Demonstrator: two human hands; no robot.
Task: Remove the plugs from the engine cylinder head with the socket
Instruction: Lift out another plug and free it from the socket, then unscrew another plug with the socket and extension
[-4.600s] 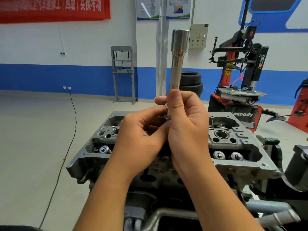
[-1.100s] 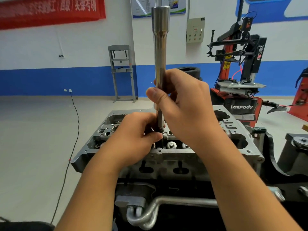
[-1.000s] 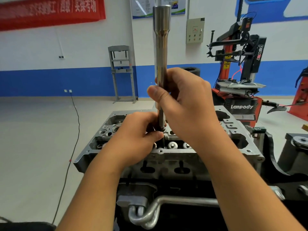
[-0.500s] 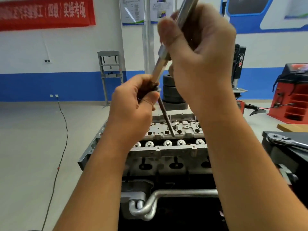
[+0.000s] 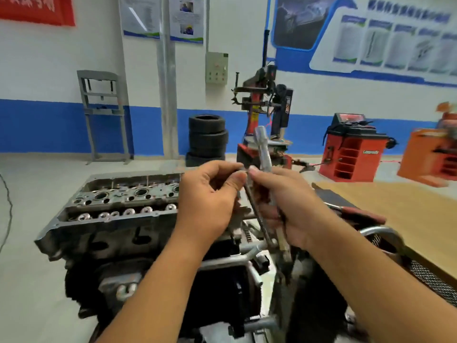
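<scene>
The cylinder head (image 5: 118,206) sits left of centre, on the engine block. Both hands meet just right of it, left hand (image 5: 210,201) beside right hand (image 5: 289,206), with the socket (image 5: 263,149) rising between them. A table (image 5: 395,209) lies right. Far behind stand 3 stacked tyres (image 5: 207,137).

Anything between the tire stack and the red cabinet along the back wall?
Yes, in the head view: the tire changer stands between the tire stack and the red cabinet. The raised socket overlaps its base.
</scene>
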